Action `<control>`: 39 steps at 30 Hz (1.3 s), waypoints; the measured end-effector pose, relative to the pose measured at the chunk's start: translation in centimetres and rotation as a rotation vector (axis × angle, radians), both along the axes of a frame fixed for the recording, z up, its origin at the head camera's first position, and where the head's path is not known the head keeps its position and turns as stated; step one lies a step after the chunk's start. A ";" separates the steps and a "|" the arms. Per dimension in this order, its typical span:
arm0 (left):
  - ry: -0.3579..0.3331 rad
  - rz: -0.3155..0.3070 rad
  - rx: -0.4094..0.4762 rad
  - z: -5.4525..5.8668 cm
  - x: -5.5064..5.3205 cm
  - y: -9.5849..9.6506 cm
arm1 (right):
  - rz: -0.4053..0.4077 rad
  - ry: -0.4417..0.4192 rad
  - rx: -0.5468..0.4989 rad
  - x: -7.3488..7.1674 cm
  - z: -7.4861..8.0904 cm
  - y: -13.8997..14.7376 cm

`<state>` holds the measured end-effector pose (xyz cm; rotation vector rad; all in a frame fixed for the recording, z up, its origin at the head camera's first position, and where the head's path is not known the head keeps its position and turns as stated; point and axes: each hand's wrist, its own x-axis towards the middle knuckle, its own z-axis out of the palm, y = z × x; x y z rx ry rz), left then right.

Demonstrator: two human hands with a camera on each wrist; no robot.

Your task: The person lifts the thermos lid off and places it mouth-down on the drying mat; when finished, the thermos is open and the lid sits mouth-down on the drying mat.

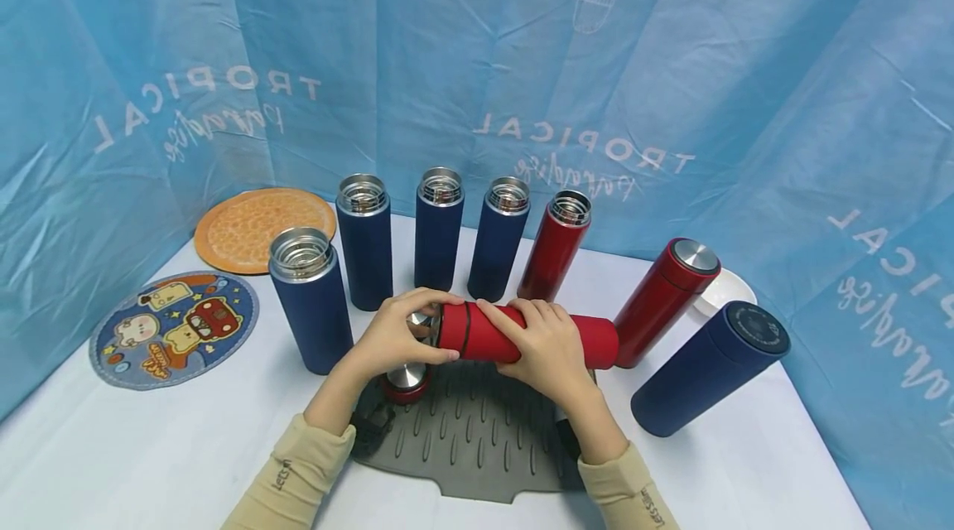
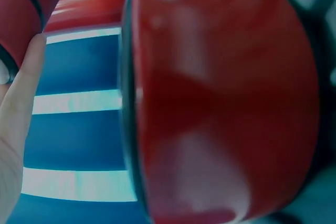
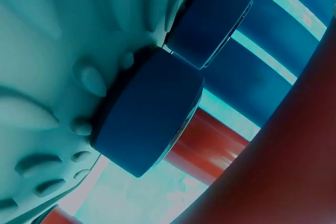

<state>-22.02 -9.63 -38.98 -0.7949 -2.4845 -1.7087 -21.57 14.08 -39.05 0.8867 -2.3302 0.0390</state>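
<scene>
A red thermos is held sideways above a grey ridged mat. My right hand wraps round its body. At the end with the dark seam and steel top, my left hand grips the lid between thumb and fingers. In the left wrist view, a left finger lies along that end of the thermos. Below the left hand a loose red lid rests on the mat; it looms large in the left wrist view. Navy lids stand on the mat beneath the thermos, seen in the right wrist view.
Several lidless navy bottles and an uncapped red bottle form an arc behind. At right stand a lidded red thermos, a lidded navy thermos and a white dish. Round mats, orange and cartoon-printed, lie left.
</scene>
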 end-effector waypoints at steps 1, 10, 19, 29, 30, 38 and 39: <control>-0.005 0.008 0.011 0.0 0.0 0.1 | 0.004 0.004 -0.004 0.0 0.0 0.0; -0.111 0.038 0.071 0.0 0.1 0.5 | 0.019 0.041 -0.015 -0.2 -0.3 0.1; -0.321 0.123 0.119 0.8 0.1 1.0 | 0.016 0.084 -0.014 -0.4 -0.1 0.1; -0.448 0.074 0.158 1.0 0.2 1.3 | -0.007 0.101 0.018 -0.4 -0.1 0.2; -0.422 0.039 0.131 0.9 0.1 1.0 | -0.012 0.097 0.017 -0.4 -0.1 0.2; -0.101 -0.144 0.033 0.3 -0.1 -0.1 | -0.028 0.050 -0.015 -0.3 0.2 0.7; -0.084 -0.130 0.038 0.3 -0.1 -0.1 | -0.022 0.046 -0.018 -0.3 0.3 0.7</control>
